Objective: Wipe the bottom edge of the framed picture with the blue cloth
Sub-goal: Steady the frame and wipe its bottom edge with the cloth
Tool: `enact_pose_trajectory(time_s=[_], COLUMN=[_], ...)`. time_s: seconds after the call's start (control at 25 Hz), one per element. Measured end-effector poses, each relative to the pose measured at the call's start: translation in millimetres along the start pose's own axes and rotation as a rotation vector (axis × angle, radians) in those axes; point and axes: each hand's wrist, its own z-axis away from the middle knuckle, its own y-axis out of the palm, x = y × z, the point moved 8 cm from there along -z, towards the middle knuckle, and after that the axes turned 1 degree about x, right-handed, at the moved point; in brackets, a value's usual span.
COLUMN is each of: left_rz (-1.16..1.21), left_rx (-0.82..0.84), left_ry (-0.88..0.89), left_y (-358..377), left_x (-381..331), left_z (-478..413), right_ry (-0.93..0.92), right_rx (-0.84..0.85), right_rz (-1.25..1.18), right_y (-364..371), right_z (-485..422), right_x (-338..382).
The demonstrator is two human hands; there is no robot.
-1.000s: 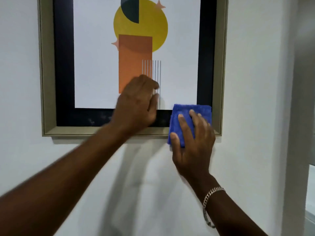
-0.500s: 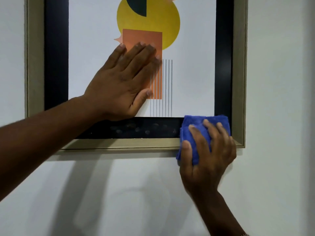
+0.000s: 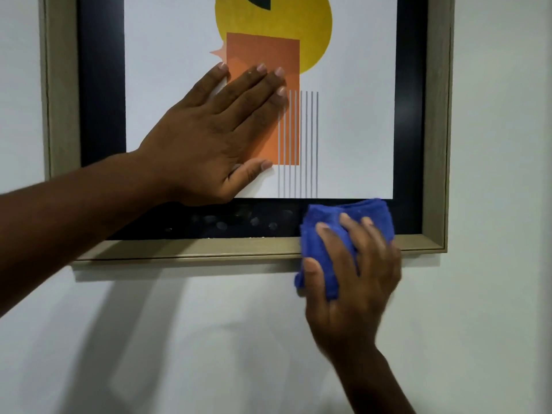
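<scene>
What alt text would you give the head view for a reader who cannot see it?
The right hand presses a folded blue cloth against the bottom edge of a wall-hung framed picture, near its right corner. The left hand lies flat on the glass over the abstract print. Smudges show on the black border left of the cloth.

There is only one view, from the camera on the person's head. It faces a white wall [image 3: 493, 144] almost straight on, from close by, at about the height of the lower part of a framed picture [image 3: 436, 115]. The top of the picture is cut off by the upper border. The left hand [image 3: 215, 138] enters from the left side and the right hand [image 3: 355, 282] from the bottom right. No second view shares this scene.
</scene>
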Motion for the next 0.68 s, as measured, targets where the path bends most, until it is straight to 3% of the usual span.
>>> enact_pose_trajectory(time_s=[0.16, 0.28, 0.32, 0.48, 0.6, 0.68], left_rz=[-0.002, 0.018, 0.019, 0.016, 0.023, 0.018], left_rx=[0.009, 0.023, 0.025, 0.029, 0.030, 0.016], left_ry=[-0.024, 0.000, -0.003, 0.001, 0.004, -0.017], left_y=[-1, -2, -2, -4, -4, -4], left_x=[9, 13, 14, 26, 42, 48], left_z=[7, 16, 22, 35, 36, 37], right_ry=[0.252, 0.025, 0.026, 0.351, 0.131, 0.217], right_rx=[-0.081, 0.033, 0.025, -0.098, -0.011, -0.071], right_rz=[-0.011, -0.016, -0.005, -0.060, -0.055, -0.019], right_y=[9, 11, 9, 19, 19, 20], right_z=[-13, 3, 3, -11, 6, -2], right_x=[7, 31, 27, 33, 52, 45])
